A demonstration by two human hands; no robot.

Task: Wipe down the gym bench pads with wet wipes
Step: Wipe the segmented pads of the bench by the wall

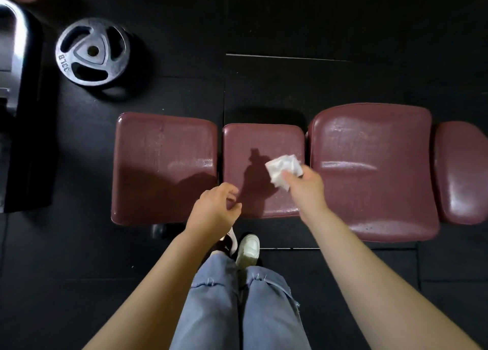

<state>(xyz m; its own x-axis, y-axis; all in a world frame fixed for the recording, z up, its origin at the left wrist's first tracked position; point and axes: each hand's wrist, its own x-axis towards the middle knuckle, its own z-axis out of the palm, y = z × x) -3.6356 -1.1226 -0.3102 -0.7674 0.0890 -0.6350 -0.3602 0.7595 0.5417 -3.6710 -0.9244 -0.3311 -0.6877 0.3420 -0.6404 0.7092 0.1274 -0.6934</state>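
Across the middle of the view runs a gym bench of four maroon vinyl pads: left pad, narrow middle pad, large right pad and a rounded end pad at the frame edge. Their surfaces are glossy, with streaky highlights and fine scuffing on the upholstery. Right hand pinches a crumpled white wet wipe over the right part of the middle pad; whether the wipe touches the vinyl cannot be told. Left hand hovers at the near edge between left and middle pads, fingers loosely curled, grasping nothing. Upper left, a weight plate lies on the black floor.
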